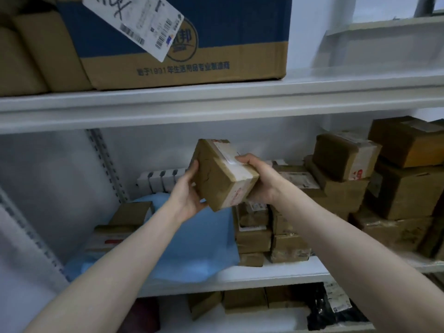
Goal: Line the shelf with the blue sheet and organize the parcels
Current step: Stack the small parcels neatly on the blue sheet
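On the left of the white metal shelf (264, 277), a short stack of brown cardboard parcels (120, 227) sits on the crumpled pale blue sheet (192, 241). The sheet covers only this left part and stops where the piles further right begin.

My left hand (189, 195) cups the small brown taped cardboard parcel (221, 174) from below, fingers curled round its left face. My right hand (259, 181) grips the other end, thumb on top beside the white label, whose print is too blurred to read. The parcel is tilted, its lower corner pointing down at the open stretch of sheet directly beneath. I judge that gap is the spot for it, and my left hand is the nearer one.

To the right, the crowded piles of brown boxes (336, 183) lean unevenly.

Overhead, a large blue-and-brown carton (192, 68) shows "1931" among Chinese characters. Its white shipping label (134, 22) carries barcodes and a black scrawl that I can't read.
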### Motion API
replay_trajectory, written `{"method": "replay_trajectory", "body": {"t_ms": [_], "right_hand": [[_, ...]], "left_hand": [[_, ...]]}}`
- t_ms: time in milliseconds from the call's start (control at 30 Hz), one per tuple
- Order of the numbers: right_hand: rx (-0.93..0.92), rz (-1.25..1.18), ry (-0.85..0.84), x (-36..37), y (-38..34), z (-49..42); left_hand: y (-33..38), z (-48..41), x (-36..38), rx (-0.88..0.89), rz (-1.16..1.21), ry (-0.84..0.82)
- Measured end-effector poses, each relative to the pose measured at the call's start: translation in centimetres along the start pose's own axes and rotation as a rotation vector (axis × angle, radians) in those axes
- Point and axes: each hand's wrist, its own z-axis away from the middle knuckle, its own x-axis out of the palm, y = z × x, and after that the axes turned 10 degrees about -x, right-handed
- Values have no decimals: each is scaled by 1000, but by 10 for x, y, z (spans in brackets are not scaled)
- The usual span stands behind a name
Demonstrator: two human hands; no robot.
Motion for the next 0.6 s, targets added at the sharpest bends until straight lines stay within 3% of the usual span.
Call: {"method": "replay_trajectory", "body": {"t_ms": [133, 300, 467, 600], "right_hand": [[71, -35, -92, 16, 24, -19], [208, 80, -519, 26, 58, -41], [101, 192, -284, 51, 73, -69], [3, 431, -221, 72, 79, -86]], "left_hand": [[10, 13, -25, 35, -9, 106], [20, 23, -58, 5, -131, 184], [37, 30, -102, 29, -163, 383], [50, 29, -120, -27, -229, 367]]}}
